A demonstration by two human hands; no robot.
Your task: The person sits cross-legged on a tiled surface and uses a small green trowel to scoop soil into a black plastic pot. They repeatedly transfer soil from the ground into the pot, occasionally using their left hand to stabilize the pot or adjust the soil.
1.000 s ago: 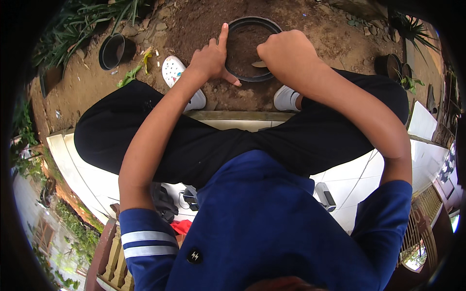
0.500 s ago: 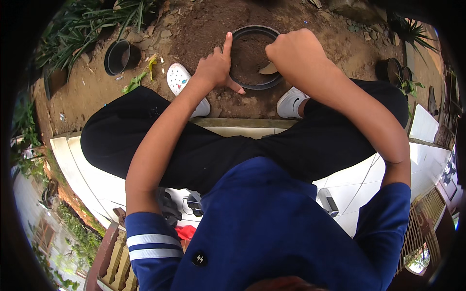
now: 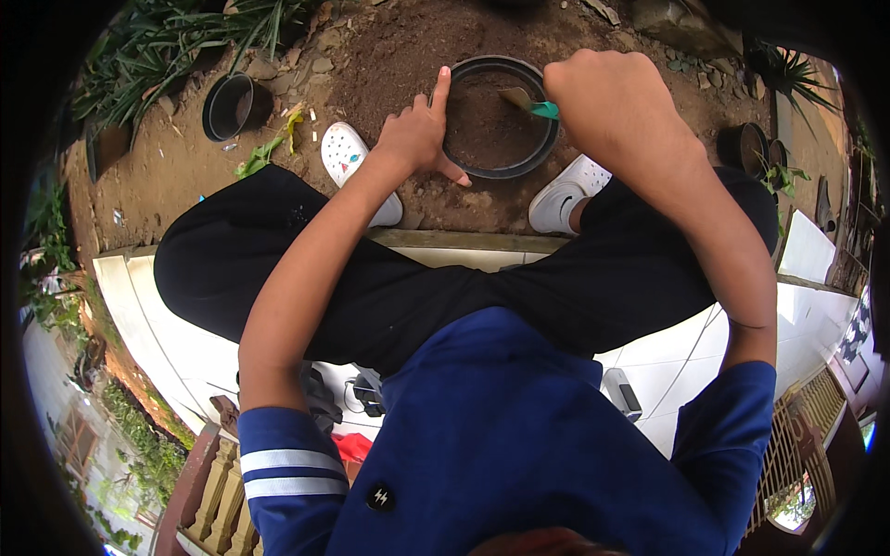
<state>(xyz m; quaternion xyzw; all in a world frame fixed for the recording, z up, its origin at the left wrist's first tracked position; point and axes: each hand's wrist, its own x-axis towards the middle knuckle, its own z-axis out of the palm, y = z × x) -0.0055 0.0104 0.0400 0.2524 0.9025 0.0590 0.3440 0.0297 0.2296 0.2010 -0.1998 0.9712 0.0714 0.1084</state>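
Observation:
A round black plant pot (image 3: 501,172) holding brown soil (image 3: 487,134) stands on the ground between my feet. Against the left side of its rim rests my left hand (image 3: 413,134), open, with forefinger and thumb stretched apart along the edge. My right hand (image 3: 616,107) is closed around a small trowel (image 3: 545,110) at the pot's right rim. Part of the trowel's green handle shows beside the fist; the rest is hidden in it. The blade points left, over the soil inside the pot.
Loose dark soil (image 3: 399,60) lies beyond the pot. An empty black pot (image 3: 236,107) is at the left, and more black pots (image 3: 743,145) stand at the right. My white shoes (image 3: 559,199) flank the pot, in front of a tiled ledge (image 3: 464,256).
My right hand has drawn back to the right and turned, bringing the green handle into view. The trowel blade has moved from the pot's near right to its far right. My left hand stays by the rim.

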